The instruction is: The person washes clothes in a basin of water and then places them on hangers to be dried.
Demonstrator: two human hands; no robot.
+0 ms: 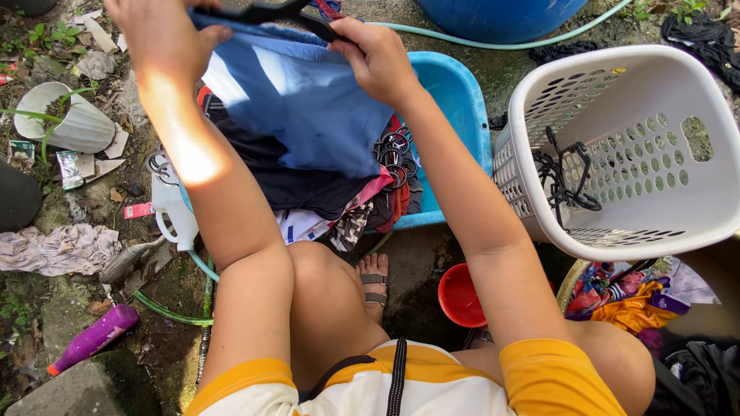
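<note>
Gripping a black hanger [266,13] at the top of the view, both hands are closed on it and on the blue garment [297,100] draped from it. The left hand [158,31] clamps the hanger's left end with the cloth edge, and the right hand [378,58] pinches the right end; the two hands are well apart, with the garment spread between them. The garment hangs above a blue tub [462,100], which holds dark, red and patterned clothes [324,196] and a bunch of black hangers [395,154].

Right of the tub stands a white perforated basket [640,146], tilted, with one black hanger [566,181] hooked over its near wall. Below it lie bright cloths [628,296] in a bowl, and a small red cup [460,296] sits on the ground beside the person's sandalled foot [375,285].

On the left, a white ribbed cup [65,119] lies on its side among weeds. Near it are torn wrappers: a silvery-green sachet [69,168] and a small flat red packet [139,209]. A purple bottle [96,337] lies tilted at lower left, its label not readable. A crumpled pale cloth [58,250] lies on the ground, and a green hose [501,42] curves past a blue barrel [501,15] at the top.
</note>
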